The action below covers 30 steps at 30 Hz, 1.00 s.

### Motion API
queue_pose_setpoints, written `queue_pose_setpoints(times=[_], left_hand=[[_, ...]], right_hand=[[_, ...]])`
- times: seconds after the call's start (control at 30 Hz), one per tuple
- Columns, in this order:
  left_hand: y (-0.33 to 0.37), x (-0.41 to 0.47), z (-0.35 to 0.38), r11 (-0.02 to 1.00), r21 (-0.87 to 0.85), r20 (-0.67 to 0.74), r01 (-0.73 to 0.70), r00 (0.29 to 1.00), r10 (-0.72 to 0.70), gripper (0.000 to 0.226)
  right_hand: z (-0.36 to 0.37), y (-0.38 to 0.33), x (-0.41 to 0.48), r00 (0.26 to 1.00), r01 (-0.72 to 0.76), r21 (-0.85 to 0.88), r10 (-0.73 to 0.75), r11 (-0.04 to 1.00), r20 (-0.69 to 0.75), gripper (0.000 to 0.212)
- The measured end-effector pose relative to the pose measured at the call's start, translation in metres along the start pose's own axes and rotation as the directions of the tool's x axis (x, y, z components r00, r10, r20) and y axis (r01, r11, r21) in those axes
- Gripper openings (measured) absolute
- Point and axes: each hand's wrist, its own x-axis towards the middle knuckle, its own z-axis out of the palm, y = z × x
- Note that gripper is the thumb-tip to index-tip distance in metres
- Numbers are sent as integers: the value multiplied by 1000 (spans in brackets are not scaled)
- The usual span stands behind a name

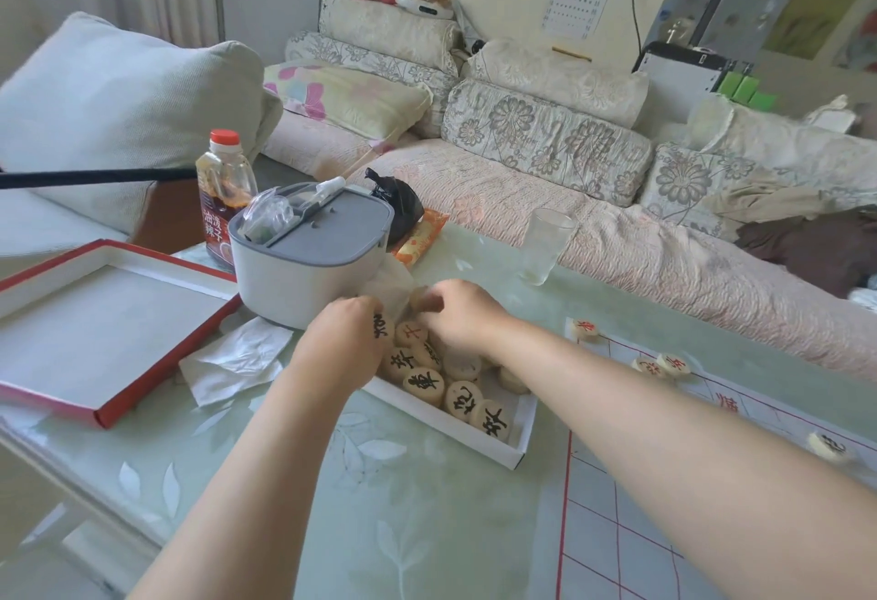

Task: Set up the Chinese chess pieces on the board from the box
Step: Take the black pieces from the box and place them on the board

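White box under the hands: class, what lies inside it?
Round pale chess pieces, several showing black characters, lie in the white box. The left hand and right hand cover its far end, hiding whatever lies there.

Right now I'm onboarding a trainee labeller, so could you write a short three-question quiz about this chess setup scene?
1. True or false: the red-edged lid lies left of the white box.
2. How many pieces are visible on the board?
3. The left hand and right hand are: A over the box; B on the board; C on the lid.

Key: 1 true; 2 four; 3 A.
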Motion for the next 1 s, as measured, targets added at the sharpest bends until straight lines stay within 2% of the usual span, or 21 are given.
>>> queue_pose_setpoints(times=[0.07,0.13,0.23,0.37,0.47,0.53,0.73,0.83,1.0], left_hand=[[-5,0,-1,1000,16,11,1,1000,-2,35],[-7,1,0,1000,14,26,-5,1000,5,39],[-7,1,1,1000,-7,31,-13,999,14,45],[-5,2,4,999,-7,35,-31,999,32,45],[-7,3,6,1000,1,39,-26,999,26,45],[-7,5,7,1000,4,40,-23,999,23,44],[3,6,10,999,-20,28,-49,998,50,41],[21,5,13,994,-68,35,-90,995,93,39],[66,-2,25,966,-143,84,-214,970,228,42]], right_hand=[[7,-6,2,998,4,-203,10,979,69,25],[14,-10,7,996,-16,-335,42,942,72,34],[18,-18,16,992,-65,-391,102,918,73,38],[16,-29,26,975,-71,-436,154,897,158,34],[18,-27,29,970,-50,-426,145,903,193,44],[20,-23,26,978,-47,-403,124,914,166,42],[-1,-3,6,999,-15,-73,18,997,48,37],[-30,15,-12,997,-48,-5,48,999,-55,49],[-70,72,-50,975,-169,5,168,986,-144,43]])
